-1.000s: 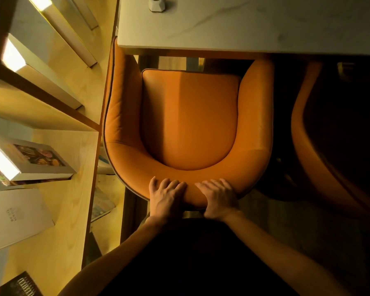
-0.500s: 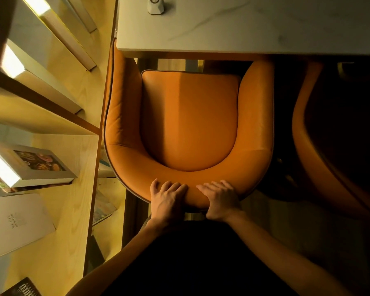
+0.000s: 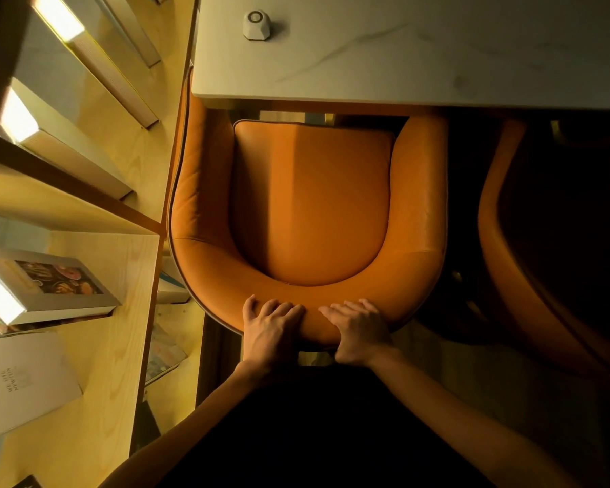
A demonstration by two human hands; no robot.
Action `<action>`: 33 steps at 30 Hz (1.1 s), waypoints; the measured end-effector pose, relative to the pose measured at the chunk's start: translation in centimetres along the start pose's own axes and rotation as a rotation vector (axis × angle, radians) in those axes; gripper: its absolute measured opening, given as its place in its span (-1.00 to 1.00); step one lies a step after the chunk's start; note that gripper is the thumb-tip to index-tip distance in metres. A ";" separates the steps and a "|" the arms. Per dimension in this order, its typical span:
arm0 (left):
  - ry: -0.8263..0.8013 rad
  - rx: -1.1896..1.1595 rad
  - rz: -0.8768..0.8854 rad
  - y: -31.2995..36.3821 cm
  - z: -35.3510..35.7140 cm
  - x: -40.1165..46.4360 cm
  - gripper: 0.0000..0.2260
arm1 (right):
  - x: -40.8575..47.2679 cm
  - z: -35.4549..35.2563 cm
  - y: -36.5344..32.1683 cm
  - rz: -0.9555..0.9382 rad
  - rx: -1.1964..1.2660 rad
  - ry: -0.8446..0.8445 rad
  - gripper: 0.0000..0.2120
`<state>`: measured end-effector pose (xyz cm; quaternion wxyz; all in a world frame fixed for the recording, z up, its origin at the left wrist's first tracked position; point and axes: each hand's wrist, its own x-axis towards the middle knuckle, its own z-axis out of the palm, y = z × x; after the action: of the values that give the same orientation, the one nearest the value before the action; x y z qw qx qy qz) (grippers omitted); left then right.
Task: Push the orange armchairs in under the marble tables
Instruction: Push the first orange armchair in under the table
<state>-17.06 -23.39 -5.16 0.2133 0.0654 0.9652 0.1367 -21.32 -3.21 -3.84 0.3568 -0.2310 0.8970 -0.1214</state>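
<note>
I've got both hands on the curved padded back of the orange leather tub armchair (image 3: 310, 202), side by side. Left hand (image 3: 272, 329) and right hand (image 3: 360, 332) lie flat, fingers relaxed over the top roll, gripping nothing. The chair's arm fronts already sit under the edge of the white veined marble table (image 3: 419, 51); the seat is mostly out. It looks heavy and stiff-framed, the leather soft and maybe slick, so I'd push low on the backrest.
</note>
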 end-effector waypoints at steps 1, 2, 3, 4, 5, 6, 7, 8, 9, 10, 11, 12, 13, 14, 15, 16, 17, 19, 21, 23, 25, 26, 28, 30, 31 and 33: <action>0.001 0.001 0.002 -0.1 -0.2 0.3 -0.47 | 0.2 -0.2 0.1 -0.003 0.000 0.002 -0.02; 0.001 0.001 0.004 -0.2 -0.3 0.5 -0.46 | 0.4 -0.5 0.2 -0.006 0.000 0.002 -0.01; 0.002 -0.001 0.006 -0.3 -0.4 0.8 -0.45 | 0.7 -0.7 0.4 -0.010 0.001 0.001 0.00; 0.003 -0.004 0.007 -0.4 -0.6 1.1 -0.44 | 1.0 -1.0 0.4 -0.015 0.004 -0.001 0.01; 0.003 -0.004 0.008 -0.5 -0.8 1.4 -0.44 | 1.3 -1.3 0.5 -0.018 0.005 -0.006 0.00; 0.003 -0.002 0.008 -0.6 -1.0 1.7 -0.44 | 1.5 -1.5 0.5 -0.019 0.004 -0.014 -0.02; 0.001 0.001 0.010 -0.7 -1.1 2.0 -0.44 | 1.8 -1.7 0.6 -0.016 0.003 -0.022 -0.07; -0.004 0.005 0.013 -0.8 -1.2 2.2 -0.43 | 1.9 -1.8 0.7 -0.015 0.000 -0.028 -0.12; -0.012 0.011 0.018 -0.9 -1.3 2.4 -0.43 | 2.1 -1.9 0.8 -0.018 -0.004 -0.034 -0.16; -0.021 0.016 0.023 -1.0 -1.4 2.5 -0.43 | 2.2 -1.9 0.9 -0.024 -0.010 -0.043 -0.19; -0.026 0.020 0.027 -1.0 -1.4 2.5 -0.42 | 2.2 -1.9 1.0 -0.029 -0.017 -0.052 -0.21; -0.027 0.024 0.031 -1.1 -1.4 2.5 -0.42 | 2.2 -1.9 1.0 -0.032 -0.024 -0.060 -0.21; -0.029 0.029 0.036 -1.1 -1.5 2.6 -0.43 | 2.2 -2.0 1.0 -0.033 -0.030 -0.065 -0.21; -0.031 0.033 0.040 -1.1 -1.5 2.6 -0.43 | 2.2 -2.0 1.0 -0.033 -0.033 -0.068 -0.21; -0.029 0.036 0.043 -1.0 -1.5 2.5 -0.44 | 2.2 -2.0 0.9 -0.031 -0.035 -0.070 -0.20; -0.029 0.037 0.045 -1.0 -1.5 2.5 -0.44 | 2.2 -2.0 0.9 -0.027 -0.038 -0.072 -0.20; -0.031 0.036 0.047 -1.1 -1.6 2.6 -0.43 | 2.2 -2.0 0.9 -0.022 -0.041 -0.072 -0.21; -0.031 0.032 0.049 -1.0 -1.7 2.6 -0.43 | 2.1 -2.0 0.9 -0.019 -0.044 -0.073 -0.21; -0.027 0.038 0.056 -1.0 -1.7 2.5 -0.44 | 2.2 -2.1 0.9 -0.020 -0.044 -0.081 -0.21; -0.018 0.042 0.063 -1.0 -1.7 2.5 -0.45 | 2.2 -2.1 1.0 -0.022 -0.039 -0.087 -0.21; -0.010 0.044 0.063 -1.0 -1.7 2.5 -0.44 | 2.3 -2.1 1.2 -0.029 -0.033 -0.091 -0.21; -0.009 0.048 0.061 -0.9 -1.7 2.6 -0.44 | 2.3 -2.1 1.3 -0.034 -0.032 -0.093 -0.21; -0.009 0.051 0.065 -0.9 -1.7 2.6 -0.42 | 2.4 -2.1 1.4 -0.039 -0.032 -0.086 -0.20; -0.009 0.052 0.061 -0.9 -1.7 2.6 -0.44 | 2.5 -2.0 1.5 -0.042 -0.037 -0.076 -0.20; -0.007 0.054 0.056 -0.9 -1.7 2.7 -0.45 | 2.5 -1.9 1.5 -0.045 -0.040 -0.071 -0.20; -0.007 0.059 0.051 -0.9 -1.5 2.7 -0.47 | 2.6 -1.7 1.5 -0.048 -0.047 -0.058 -0.19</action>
<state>-20.23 -24.09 -5.14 0.2111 0.0967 0.9660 0.1135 -24.62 -3.13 -4.71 0.3744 -0.2641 0.8830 -0.1019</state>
